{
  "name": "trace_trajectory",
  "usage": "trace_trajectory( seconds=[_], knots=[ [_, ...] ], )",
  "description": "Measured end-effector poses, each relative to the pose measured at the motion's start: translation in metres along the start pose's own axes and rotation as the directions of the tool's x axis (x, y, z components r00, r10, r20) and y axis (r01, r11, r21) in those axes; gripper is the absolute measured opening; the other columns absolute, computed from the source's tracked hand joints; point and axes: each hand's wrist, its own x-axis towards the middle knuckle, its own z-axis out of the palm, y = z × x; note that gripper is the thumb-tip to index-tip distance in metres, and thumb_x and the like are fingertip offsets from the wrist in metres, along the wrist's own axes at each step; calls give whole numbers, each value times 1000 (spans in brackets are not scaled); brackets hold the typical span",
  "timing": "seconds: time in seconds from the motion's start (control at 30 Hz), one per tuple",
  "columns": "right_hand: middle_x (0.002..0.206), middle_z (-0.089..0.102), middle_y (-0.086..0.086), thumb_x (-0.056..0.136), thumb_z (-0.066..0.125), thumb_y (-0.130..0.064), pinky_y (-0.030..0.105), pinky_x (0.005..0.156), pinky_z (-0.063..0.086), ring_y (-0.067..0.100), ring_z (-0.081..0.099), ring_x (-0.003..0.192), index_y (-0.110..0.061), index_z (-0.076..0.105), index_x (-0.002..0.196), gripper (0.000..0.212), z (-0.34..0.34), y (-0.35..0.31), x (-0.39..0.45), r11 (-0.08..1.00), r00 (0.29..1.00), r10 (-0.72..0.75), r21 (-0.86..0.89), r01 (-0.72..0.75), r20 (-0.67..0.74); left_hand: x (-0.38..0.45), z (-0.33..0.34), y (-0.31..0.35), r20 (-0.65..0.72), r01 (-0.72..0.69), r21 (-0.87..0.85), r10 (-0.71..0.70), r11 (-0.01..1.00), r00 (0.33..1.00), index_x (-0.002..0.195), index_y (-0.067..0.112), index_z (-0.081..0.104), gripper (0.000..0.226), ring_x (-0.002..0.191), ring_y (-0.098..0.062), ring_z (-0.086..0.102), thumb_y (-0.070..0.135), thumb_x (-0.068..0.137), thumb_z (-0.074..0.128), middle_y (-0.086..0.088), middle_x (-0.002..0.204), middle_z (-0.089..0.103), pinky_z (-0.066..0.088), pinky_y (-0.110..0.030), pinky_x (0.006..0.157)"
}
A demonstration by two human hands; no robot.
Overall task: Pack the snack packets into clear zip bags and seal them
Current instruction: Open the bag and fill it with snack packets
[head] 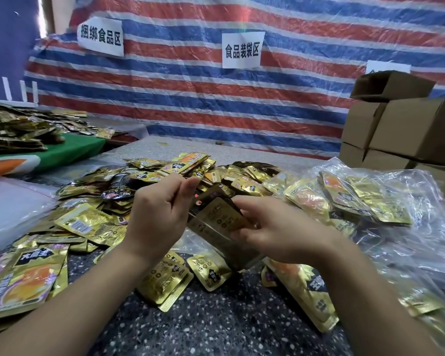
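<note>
Right now both hands meet over the middle of the tabletop (216, 330), and everything turns on the clear zip bag (211, 235) held between them. It hangs tilted, its mouth up toward the left hand (159, 214) and its closed bottom slanting down and to the right, toward the person. The left hand pinches the upper edge of the mouth between thumb and fingers; the right hand (270, 227) curls round a gold snack packet (224, 214) lying along that same slant, partly inside the bag as far as I can tell. So the right hand is the one to push the packet deeper, I'd judge, along the bag's length. The bag itself is glossy and see-through, its outline hard to follow. Loose gold packets (165, 176) lie heaped just beyond the hands, and filled bags (357, 199) pile up to the right.
</note>
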Motion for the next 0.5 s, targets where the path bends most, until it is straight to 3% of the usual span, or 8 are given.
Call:
trace_trajectory(
  seconds=[0.07,0.17,0.27,0.33,0.43,0.5],
  knots=[
    [100,69,-14,94,64,-17,13,71,48,0,62,87,-36,61,107,23,2,-3,1,999,1000,-5,-46,6,7,0,0,-1,4,-15,27,15,1000,1000,63,7,52,56,42,-12,40,44,103,38,6,52,43,29,-26,41],
    [90,68,-9,92,65,-18,28,70,53,8,63,81,-35,62,97,18,8,-6,5,992,999,-21,-125,24,24,0,1,-1,13,-30,84,29,996,999,66,1,58,62,42,-21,46,48,102,38,-2,51,49,34,-34,43],
    [81,60,-12,88,72,-24,18,58,43,4,58,73,-35,58,81,19,11,-8,8,983,999,-45,-180,42,-15,3,0,3,18,-31,86,29,996,999,64,0,56,60,40,-25,42,44,102,41,-6,49,45,33,-41,41],
    [84,59,-11,85,76,-30,17,58,43,5,58,73,-28,67,89,10,9,-7,7,989,996,-60,-139,51,-62,9,-2,5,6,-48,97,47,994,999,61,1,52,57,40,-21,38,41,101,43,-3,49,42,32,-34,42],
    [88,63,-6,87,75,-28,28,64,53,7,60,75,-20,76,99,15,-1,-9,6,995,990,-77,-77,69,-115,22,-5,12,-9,-91,121,93,988,996,63,13,48,44,45,-1,35,36,100,46,13,54,35,27,-13,46],
    [86,66,-9,88,74,-25,24,66,52,4,60,78,-20,78,102,15,-10,-14,6,991,983,-109,-87,96,-147,33,-8,16,-10,-109,149,112,983,994,64,17,48,39,45,0,35,35,99,48,15,55,34,26,-14,47]
  ],
)
